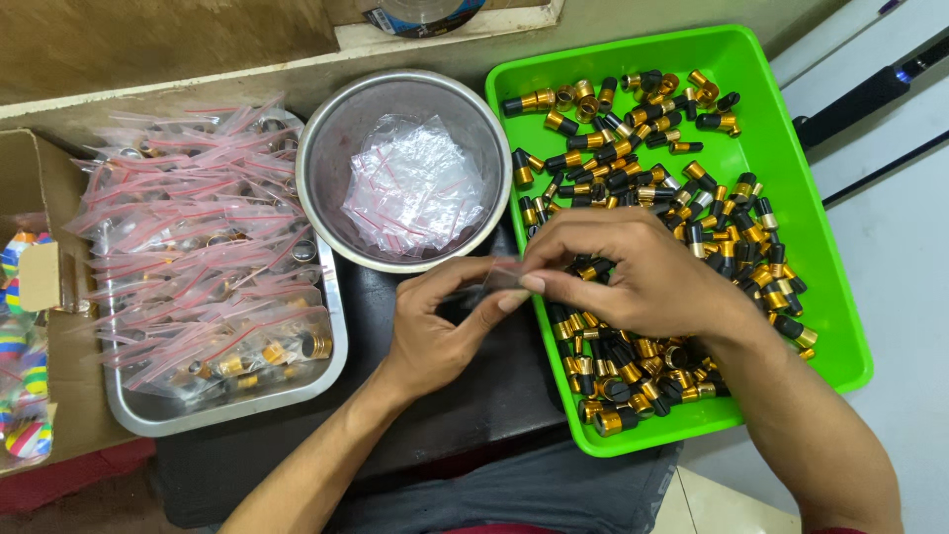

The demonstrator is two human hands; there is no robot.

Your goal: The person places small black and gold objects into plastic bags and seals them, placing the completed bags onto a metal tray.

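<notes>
Both hands meet at the near-left rim of the green tray [835, 297], the left hand [435, 326] and right hand [633, 272] pinching a small clear zip bag [506, 275] (seemingly opening it), so a black-and-gold cap [613, 420] likely goes in next.

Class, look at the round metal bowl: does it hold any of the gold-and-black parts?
No: the round metal bowl holds only a heap of small clear plastic bags, while the gold-and-black parts lie in the green plastic tray.
</notes>
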